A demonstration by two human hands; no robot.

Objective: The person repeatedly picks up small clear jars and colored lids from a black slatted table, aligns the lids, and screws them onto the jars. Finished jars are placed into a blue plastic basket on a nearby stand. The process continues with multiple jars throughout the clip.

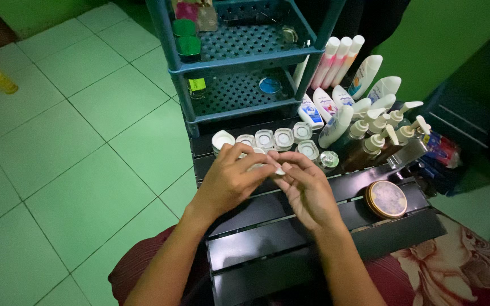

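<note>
My left hand [231, 180] and my right hand [308, 187] meet over a black slatted tray [290, 249] on my lap. Together their fingertips pinch a small white jar [267, 165], mostly hidden by the fingers. Just beyond the hands stands a row of several small clear-lidded white jars [273, 137]. A white jar with a tilted lid [222, 139] sits at the left end of that row.
Several white pump bottles [378, 133] and tubes [338, 59] crowd the right rear. A round gold tin [387, 198] lies on the tray at right. A blue plastic rack [239, 62] stands behind. Green floor tiles [75, 141] spread left, with a yellow bottle [0, 80] far off.
</note>
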